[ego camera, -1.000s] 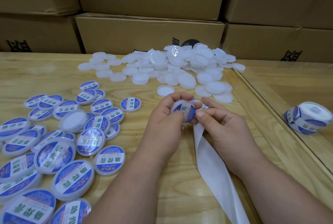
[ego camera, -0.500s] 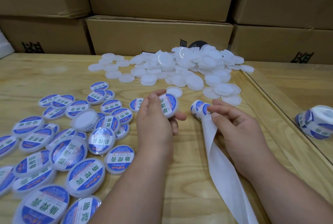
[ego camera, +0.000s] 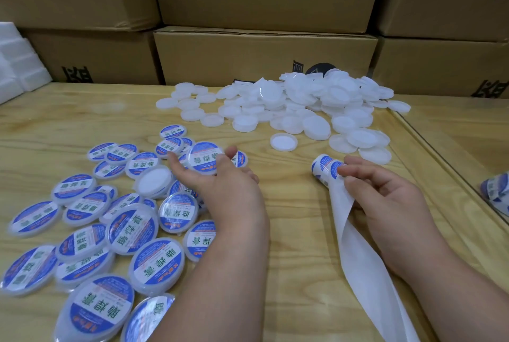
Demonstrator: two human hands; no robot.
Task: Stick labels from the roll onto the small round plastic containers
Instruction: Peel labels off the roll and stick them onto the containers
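We see the left hand (ego camera: 220, 184) holding one blue-and-white labelled round plastic container (ego camera: 205, 157) between thumb and fingers, label face up and tilted toward us, above the labelled batch (ego camera: 110, 220) on the pale wooden surface (ego camera: 297, 231). The right hand (ego camera: 385, 198) pinches the blue-printed label strip end (ego camera: 326, 167); its long axis runs toward us, white backing tape (ego camera: 366, 267) trailing. The unlabelled white containers (ego camera: 303, 107) are heaped beyond.

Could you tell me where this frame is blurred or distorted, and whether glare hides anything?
Head view: the labelled containers at lower left are smeared and stretched by the wide lens; the left hand, holding one container, is slightly blurred; the right hand and label strip are sharper. Light is soft, and no glare hides anything.
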